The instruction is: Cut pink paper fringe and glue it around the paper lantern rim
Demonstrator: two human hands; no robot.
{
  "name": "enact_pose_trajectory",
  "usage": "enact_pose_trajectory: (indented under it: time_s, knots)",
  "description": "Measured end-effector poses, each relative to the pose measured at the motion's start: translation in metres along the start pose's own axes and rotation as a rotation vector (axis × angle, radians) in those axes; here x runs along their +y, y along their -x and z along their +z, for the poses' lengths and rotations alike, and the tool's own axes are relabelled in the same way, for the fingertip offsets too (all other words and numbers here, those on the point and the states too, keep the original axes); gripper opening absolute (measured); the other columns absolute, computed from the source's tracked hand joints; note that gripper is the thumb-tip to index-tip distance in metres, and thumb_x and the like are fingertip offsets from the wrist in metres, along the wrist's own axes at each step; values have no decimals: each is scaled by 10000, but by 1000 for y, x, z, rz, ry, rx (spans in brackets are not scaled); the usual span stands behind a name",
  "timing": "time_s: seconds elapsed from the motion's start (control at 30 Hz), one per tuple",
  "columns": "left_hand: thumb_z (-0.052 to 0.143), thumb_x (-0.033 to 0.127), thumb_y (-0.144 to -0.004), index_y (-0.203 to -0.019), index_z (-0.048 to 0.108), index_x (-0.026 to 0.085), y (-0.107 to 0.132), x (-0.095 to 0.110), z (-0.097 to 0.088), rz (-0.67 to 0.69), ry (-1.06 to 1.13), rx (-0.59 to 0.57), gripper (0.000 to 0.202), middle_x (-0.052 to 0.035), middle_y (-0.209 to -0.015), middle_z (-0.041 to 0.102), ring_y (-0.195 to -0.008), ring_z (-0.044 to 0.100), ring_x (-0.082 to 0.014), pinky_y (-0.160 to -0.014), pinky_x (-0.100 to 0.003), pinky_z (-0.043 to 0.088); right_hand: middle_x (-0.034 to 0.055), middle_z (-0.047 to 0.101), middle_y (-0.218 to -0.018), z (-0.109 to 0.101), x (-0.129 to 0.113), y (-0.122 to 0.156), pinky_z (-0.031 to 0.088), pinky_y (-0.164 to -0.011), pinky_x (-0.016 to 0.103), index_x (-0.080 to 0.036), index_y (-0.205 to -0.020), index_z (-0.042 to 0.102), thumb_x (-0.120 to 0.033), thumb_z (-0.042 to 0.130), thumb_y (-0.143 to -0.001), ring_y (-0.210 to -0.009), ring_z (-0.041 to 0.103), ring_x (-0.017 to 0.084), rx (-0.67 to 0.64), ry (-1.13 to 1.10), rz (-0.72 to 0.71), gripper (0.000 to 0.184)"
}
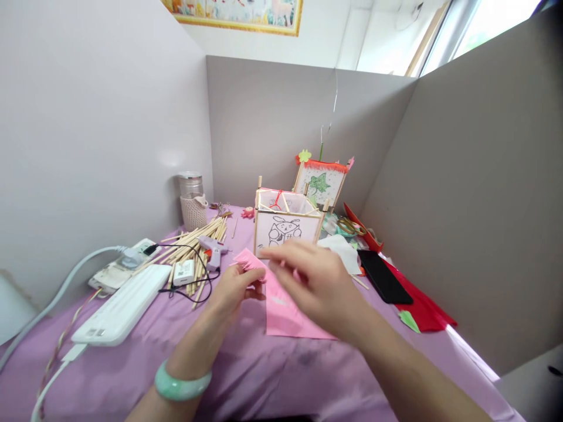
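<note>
A purple cloth (246,375) with soft creases covers the table, walled on three sides by grey panels (272,99); above them show a white wall, a gold-framed picture (241,14) and, at upper right, a bright window (488,29). On the cloth, a pink sheet (294,322) lies flat in front of a stick-framed box (285,227) bearing a rabbit drawing. The left hand (240,285) pinches a fringed pink strip (248,257) between thumb and fingers at the sheet's left; the right hand (314,281), blurred, reaches over the sheet with its index finger extended, and whether it grips anything I cannot tell. Wooden sticks (189,243), a glue gun (214,252) and a white power bank (123,305) lie on the left; a black phone (382,275) overlaps red material (424,310) on the right. A second decorated frame (323,183) stands behind the box.
</note>
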State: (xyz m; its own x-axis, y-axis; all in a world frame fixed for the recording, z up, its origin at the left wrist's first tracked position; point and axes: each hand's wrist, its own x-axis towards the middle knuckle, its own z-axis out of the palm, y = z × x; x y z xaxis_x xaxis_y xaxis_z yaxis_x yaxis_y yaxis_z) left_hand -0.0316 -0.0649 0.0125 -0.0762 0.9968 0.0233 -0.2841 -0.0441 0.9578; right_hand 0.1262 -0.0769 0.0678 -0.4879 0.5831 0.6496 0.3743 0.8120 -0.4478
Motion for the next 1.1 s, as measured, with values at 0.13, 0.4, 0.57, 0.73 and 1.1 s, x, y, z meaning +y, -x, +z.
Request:
enact_pose_trajectory:
  time_s: [0.13,0.4,0.57,0.73,1.1]
  knots:
    - [700,278,-621,-609,565,132,-3,3,-11,-67,16,-61,199,7,-579,521,-495,472,-85,-478,-242,490,57,620,-922,-26,44,-32,421,-724,298,-207,-961,659,-229,476,-845,-760,569,162,284,353,137,218]
    - [714,317,-648,-678,574,124,-15,17,-4,92,46,-56,241,17,-599,544,-510,503,-79,-508,-222,470,66,618,-823,-43,107,-17,402,-719,315,-177,-824,617,-438,449,-849,-727,558,183,550,392,388,312]
    - [737,332,-613,-677,562,125,-36,22,30,179,175,26,278,36,-563,521,-490,488,-70,-492,-217,469,55,637,-792,-25,100,8,342,-456,240,-179,-879,588,-677,335,-823,-572,564,138,367,-334,551,561]
    - [765,330,-555,-694,542,127,-59,18,60,207,304,130,332,46,-574,519,-487,484,-66,-505,-237,490,48,645,-818,-17,103,10,305,-419,210,-181,-898,563,-605,630,-677,-542,533,111,364,-529,615,483]
    - [736,310,-595,-709,563,113,-77,6,87,253,337,200,286,41,-564,534,-491,514,-70,-550,-252,520,-41,537,-563,-21,115,-15,323,-430,218,-181,-766,575,-450,661,-672,-463,457,85,671,-471,548,298]
